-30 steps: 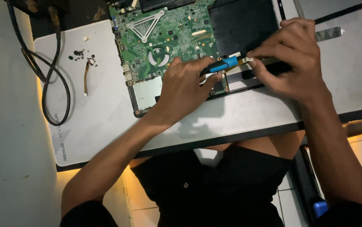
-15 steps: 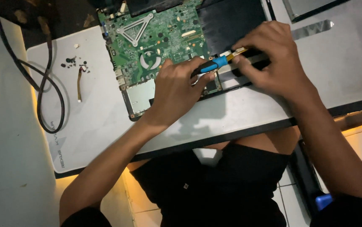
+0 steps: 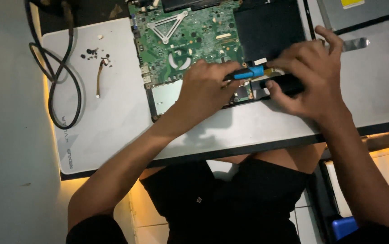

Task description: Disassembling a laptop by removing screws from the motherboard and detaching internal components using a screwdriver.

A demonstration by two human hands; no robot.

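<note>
Two hands work over an opened laptop on a grey mat point(image 3: 113, 122). At the far left a black cable point(image 3: 54, 77) lies in loops, half on the mat and half off it. Just right of it there is a small heap of dark screws point(image 3: 96, 54) and a short thin wire point(image 3: 98, 79), well apart from the hands. Next comes the green circuit board point(image 3: 190, 38), bare and facing up, with a white triangle bracket on it. The left hand point(image 3: 203, 92) rests on the lower edge of the board, fingers curled and closed around the blue part of a screwdriver point(image 3: 249, 72), which lies almost flat and points to the right. The right hand point(image 3: 310, 74) closes over the black handle end of the same tool; its thumb and first fingers pinch the handle, and the other fingers are spread above it. The tip is hidden between the hands, so I cannot tell what it touches. At the far right a flat grey metal drive point(image 3: 362, 13) lies on the table.

I judge that the step in hand is work with the screwdriver at the lower right corner of the board, probably on a screw or a small part. The following move calls for a steady left hand to keep the tip in place, and a slow turn from the right hand without slipping onto the board.
</note>
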